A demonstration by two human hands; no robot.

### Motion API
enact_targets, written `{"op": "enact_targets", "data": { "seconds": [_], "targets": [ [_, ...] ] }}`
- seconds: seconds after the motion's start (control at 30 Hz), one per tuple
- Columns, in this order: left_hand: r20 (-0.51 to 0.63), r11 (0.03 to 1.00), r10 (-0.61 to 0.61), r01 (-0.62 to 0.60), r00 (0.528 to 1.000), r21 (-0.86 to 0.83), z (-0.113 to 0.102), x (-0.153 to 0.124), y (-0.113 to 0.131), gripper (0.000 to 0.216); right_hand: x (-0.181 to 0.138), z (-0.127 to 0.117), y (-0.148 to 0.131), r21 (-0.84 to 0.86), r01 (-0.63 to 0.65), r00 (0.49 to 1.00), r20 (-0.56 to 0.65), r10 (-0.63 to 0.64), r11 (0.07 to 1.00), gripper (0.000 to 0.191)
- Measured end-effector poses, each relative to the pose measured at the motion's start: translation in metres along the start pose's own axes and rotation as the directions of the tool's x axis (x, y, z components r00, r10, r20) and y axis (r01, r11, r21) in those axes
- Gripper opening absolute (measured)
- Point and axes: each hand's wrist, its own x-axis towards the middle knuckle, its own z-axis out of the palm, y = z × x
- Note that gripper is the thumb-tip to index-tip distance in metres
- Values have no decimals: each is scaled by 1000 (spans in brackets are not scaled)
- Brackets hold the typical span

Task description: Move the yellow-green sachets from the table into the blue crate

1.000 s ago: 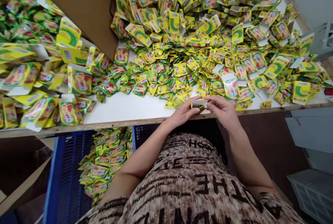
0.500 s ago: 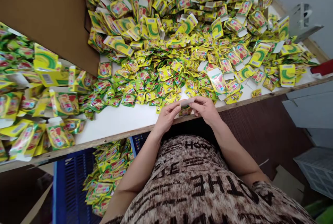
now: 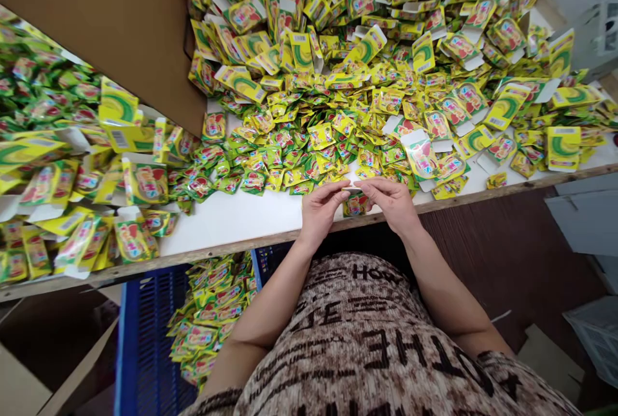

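A: What's at hand?
B: One small carton [image 3: 356, 205], at the desk [image 3: 217, 216]'s front edge, right of the bare stretch. Left hand [image 3: 317, 211]: grip pinching its left end. Right hand [image 3: 393, 205]: grip pinching the right end.

A: Brand?
B: Bright lettering over red and green on its printed face; too small to read. Same for the loose sachets [image 3: 290, 139] behind, toward the desk's middle.

A: Any other marks?
B: Barcode on the yellow carton [image 3: 300, 52] in the heap farther back, toward the far edge; digits not legible. Shirt [image 3: 313, 339]: black capitals, "HO" clear near the waist, other letters inverted.

A: Which way does the piece point?
B: Printed face to the wearer. Whitish upper edge away, running left to right, roughly along the desk's front edge. Both ends covered by the hands; cannot tell the long axis for certain.

A: Surroundings?
B: Brown cardboard panel [image 3: 111, 23] over the desk's left part. Blue crate [image 3: 135, 339] below the front edge, left of the wearer, yellow-green packets [image 3: 212, 313] beside its slatted side.
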Motion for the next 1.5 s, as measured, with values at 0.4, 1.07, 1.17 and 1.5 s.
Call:
{"op": "enact_targets", "data": {
  "seconds": [0.4,1.07,1.17,1.5],
  "targets": [
    [70,961,182,-193,981,200,-1,10,2,17,7,7,3,-69,17,995,-96,-23,997,24],
    [358,702,427,-554,830,448,-17,-4,-14,20,-24,-17,24,-582,416,878,57,-476,699,22],
    [212,807,380,-435,900,399,-18,-1,-11,31,-15,-48,17,-744,190,882,-158,-445,641,24],
    [434,915,-323,162,841,369,-198,-73,45,19,32,-82,15,-840,-36,983,-127,-131,542,27]
  ]
}}
